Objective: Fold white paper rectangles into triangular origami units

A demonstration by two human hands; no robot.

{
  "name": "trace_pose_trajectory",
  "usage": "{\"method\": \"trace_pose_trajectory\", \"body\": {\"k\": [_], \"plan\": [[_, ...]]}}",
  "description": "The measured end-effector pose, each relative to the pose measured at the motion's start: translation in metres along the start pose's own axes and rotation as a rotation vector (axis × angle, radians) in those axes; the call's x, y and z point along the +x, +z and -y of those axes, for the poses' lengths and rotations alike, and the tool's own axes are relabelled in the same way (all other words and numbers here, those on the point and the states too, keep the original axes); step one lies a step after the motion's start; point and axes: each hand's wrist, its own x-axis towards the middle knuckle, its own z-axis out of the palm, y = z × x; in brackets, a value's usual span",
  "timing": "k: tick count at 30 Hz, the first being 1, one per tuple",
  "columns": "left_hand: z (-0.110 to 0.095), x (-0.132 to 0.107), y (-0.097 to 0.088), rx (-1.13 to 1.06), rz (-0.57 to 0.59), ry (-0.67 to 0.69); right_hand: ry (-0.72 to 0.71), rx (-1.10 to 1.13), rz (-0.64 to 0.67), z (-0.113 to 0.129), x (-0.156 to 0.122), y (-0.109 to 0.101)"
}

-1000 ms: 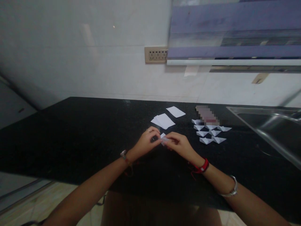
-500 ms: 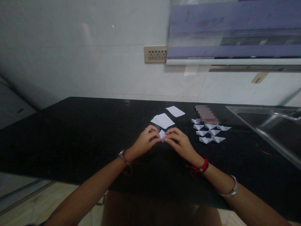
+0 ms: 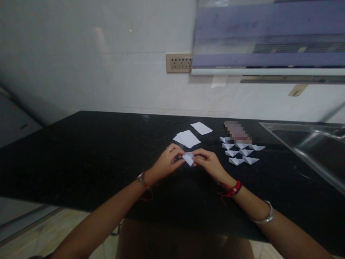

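Note:
Both my hands meet over the black counter [image 3: 88, 154] and pinch one small folded piece of white paper [image 3: 188, 158]. My left hand [image 3: 167, 163] grips its left side with thumb and fingers closed. My right hand [image 3: 208, 163] grips its right side, fingers curled. A small stack of flat white paper slips [image 3: 187, 138] lies just behind my hands, with one more slip [image 3: 201, 128] further back. Several folded white paper triangles [image 3: 241, 154] lie in rows to the right of my right hand.
A steel sink [image 3: 309, 147] is set into the counter at the right. A blurred small object [image 3: 237, 132] lies behind the triangles. A wall socket [image 3: 179, 63] sits on the tiled wall, beside a purple shelf edge [image 3: 269, 57].
The paper piece between my fingers has been turned and worked, now showing a wider folded face. Both hands stay in nearly the same spot.

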Motion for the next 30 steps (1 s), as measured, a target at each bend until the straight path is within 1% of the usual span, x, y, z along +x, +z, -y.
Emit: {"method": "trace_pose_trajectory", "body": {"k": [2,5,7,9,11,13,16,19,21,23,26,30], "plan": [[0.000,0.001,0.006,-0.243,0.001,-0.204,-0.066,-0.013,-0.041,-0.002,0.001,-0.001],[0.001,0.002,0.013,-0.572,0.119,-0.438,-0.149,-0.076,-0.047,-0.003,0.001,-0.001],[0.000,0.003,0.013,-0.703,0.171,-0.524,-0.205,-0.147,-0.035,-0.002,0.000,0.000],[-0.002,0.004,0.011,-0.766,0.178,-0.562,-0.254,-0.217,-0.019,-0.001,-0.002,0.001],[-0.003,0.004,0.009,-0.778,0.158,-0.570,-0.269,-0.259,-0.002,0.000,-0.003,0.002],[-0.003,0.005,0.006,-0.748,0.137,-0.563,-0.248,-0.238,-0.001,-0.001,-0.003,0.003],[-0.003,0.004,0.005,-0.649,0.124,-0.531,-0.132,-0.134,0.006,-0.004,-0.002,0.006],[-0.004,0.003,0.006,-0.576,0.104,-0.472,-0.019,-0.096,0.066,-0.006,-0.002,0.008],[-0.005,0.002,0.007,-0.522,0.077,-0.424,0.005,-0.126,0.078,-0.006,-0.002,0.008],[-0.005,0.001,0.007,-0.489,0.054,-0.392,0.021,-0.152,0.061,-0.005,-0.002,0.007],[-0.003,0.001,0.008,-0.518,0.079,-0.405,0.050,-0.125,0.054,-0.003,-0.001,0.006],[-0.002,0.001,0.009,-0.509,0.126,-0.408,0.092,-0.082,0.158,-0.005,-0.001,0.006]]}}
